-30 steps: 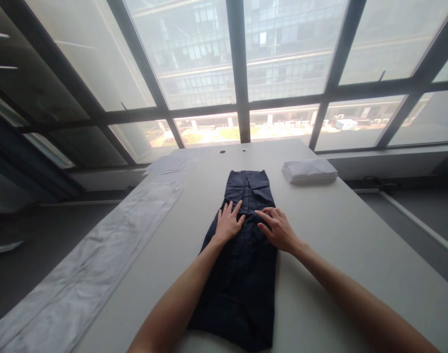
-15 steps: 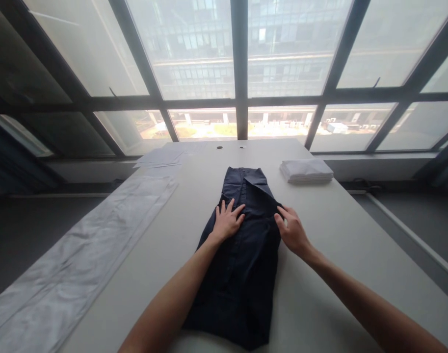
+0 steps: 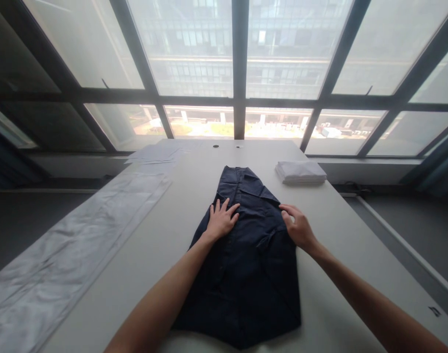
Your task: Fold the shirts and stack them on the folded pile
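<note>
White cloths [image 3: 301, 172] flank dark fabric [image 3: 246, 274], pressed by the spread left hand [image 3: 223, 219], pinched by the right hand [image 3: 298, 226].

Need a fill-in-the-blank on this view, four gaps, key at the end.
The hand with spread fingers on the navy garment is the person's ____ one.
The other hand is at the garment's ____ edge.
Of the garment and the folded white stack, only the ____ is touched.
The long white cloth lies along the ____ side of the table.

Missing words: left; right; garment; left.
</note>
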### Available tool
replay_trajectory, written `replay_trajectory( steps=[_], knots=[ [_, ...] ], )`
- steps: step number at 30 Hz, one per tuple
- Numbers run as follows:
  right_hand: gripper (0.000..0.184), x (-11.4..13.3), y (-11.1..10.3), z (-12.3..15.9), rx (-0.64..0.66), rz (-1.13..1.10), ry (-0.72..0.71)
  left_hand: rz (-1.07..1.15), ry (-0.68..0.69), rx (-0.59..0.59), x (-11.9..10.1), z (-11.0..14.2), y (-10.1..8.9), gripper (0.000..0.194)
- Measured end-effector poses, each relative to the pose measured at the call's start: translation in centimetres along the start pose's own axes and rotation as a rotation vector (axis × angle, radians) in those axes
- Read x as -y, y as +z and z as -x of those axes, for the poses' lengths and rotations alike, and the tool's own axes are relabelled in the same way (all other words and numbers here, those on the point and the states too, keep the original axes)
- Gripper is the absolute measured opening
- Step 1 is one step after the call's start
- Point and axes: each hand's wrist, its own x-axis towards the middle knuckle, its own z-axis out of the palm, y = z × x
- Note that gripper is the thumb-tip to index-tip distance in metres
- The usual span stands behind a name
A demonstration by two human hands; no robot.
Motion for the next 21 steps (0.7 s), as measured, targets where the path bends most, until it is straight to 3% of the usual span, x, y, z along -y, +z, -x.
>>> replay_trajectory(
  steps=[5, 9, 16, 21],
  knots=[
    [0.038, 0.4, 5.7, -4.7, 0.279, 0.068, -0.099, -0.007, 0.004, -0.002, 0.0, 0.1, -0.1, 0.050],
    [0.037, -1.4, 8.3, -8.6, 0.328, 0.208, -0.121, -0.013, 0.004, -0.004, 0.0, 0.2, -0.1, 0.050],
    [0.044, -6.3, 5.8, -14.8, 0.303, 0.401, -0.049, -0.011, 0.000, -0.005, 0.0, 0.1, 0.1, 0.050],
    [0.050, -6.7, 5.1, -14.2, 0.128, 0.566, 0.101, 0.000, -0.002, -0.004, -0.1, 0.1, 0.1, 0.050]
  ],
)
